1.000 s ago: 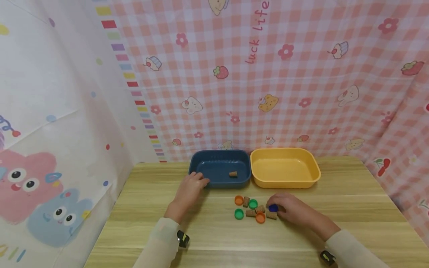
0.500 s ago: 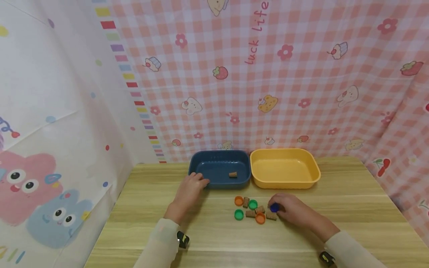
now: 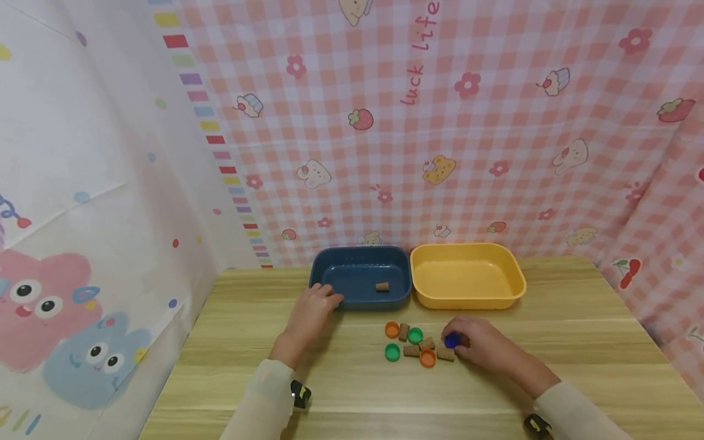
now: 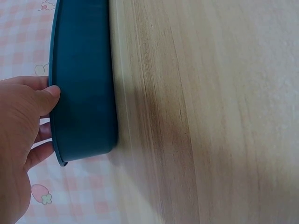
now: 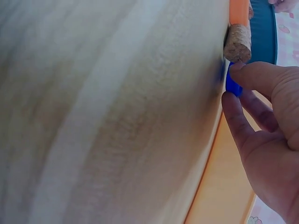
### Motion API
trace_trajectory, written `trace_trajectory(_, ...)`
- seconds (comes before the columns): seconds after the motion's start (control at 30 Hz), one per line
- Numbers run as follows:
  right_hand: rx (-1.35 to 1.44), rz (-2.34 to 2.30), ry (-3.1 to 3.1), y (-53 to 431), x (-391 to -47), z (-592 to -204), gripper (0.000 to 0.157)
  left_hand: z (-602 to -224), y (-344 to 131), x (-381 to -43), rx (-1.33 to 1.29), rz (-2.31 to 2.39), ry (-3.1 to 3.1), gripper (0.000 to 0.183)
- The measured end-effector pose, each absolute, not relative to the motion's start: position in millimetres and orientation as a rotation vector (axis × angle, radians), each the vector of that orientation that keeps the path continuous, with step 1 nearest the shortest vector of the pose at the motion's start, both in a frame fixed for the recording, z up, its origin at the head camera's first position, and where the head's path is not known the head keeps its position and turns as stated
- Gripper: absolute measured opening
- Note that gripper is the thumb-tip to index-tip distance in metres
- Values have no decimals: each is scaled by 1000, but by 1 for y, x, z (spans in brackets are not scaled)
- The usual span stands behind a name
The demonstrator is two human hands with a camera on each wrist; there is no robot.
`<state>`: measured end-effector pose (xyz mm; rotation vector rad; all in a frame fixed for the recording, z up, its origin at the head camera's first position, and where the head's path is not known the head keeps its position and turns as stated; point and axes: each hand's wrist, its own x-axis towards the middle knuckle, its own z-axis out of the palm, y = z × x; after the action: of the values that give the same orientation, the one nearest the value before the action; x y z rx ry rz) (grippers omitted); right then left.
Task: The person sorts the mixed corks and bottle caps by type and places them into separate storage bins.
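At the near left corner of a dark blue plastic tray (image 3: 360, 299), my left hand (image 3: 310, 311) grips the rim. The left wrist view has the thumb (image 4: 52, 91) on the outer wall and the other fingers over the edge. My right hand (image 3: 484, 345) pinches a blue bottle cap (image 5: 232, 81) between thumb and fingers, close to the tabletop. Beside it lie several corks (image 3: 445, 354), orange caps (image 3: 427, 358) and green caps (image 3: 392, 352) in a loose cluster. One cork (image 3: 382, 286) sits inside the blue tray.
A yellow tray (image 3: 467, 302) stands right against the blue one, at the back of the wooden table (image 3: 357, 403). Patterned cloth (image 3: 385, 153) hangs behind the trays and along both sides.
The right hand has shifted very slightly to the right with the blue cap, which shows more clearly between its fingers. My left hand stays on the tray rim.
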<state>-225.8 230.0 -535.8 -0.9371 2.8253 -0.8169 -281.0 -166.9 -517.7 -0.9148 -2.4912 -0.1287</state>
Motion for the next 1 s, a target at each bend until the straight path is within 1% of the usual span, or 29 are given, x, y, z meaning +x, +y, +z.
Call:
trace_trajectory(0.33, -851, -818, 2856, 231, -223, -524, 25, -518, -167, -281, -905, -119, -2508, 23)
trace_trajectory(0.87, -879, -854, 2906, 238, -226, -491, 28, -518, -165, -280, -881, -113, -2520, 22)
trace_trajectory(1.0, -930, -852, 2959, 239, -230, -487, 29, -519, -166, -280, -891, -132, -2508, 22)
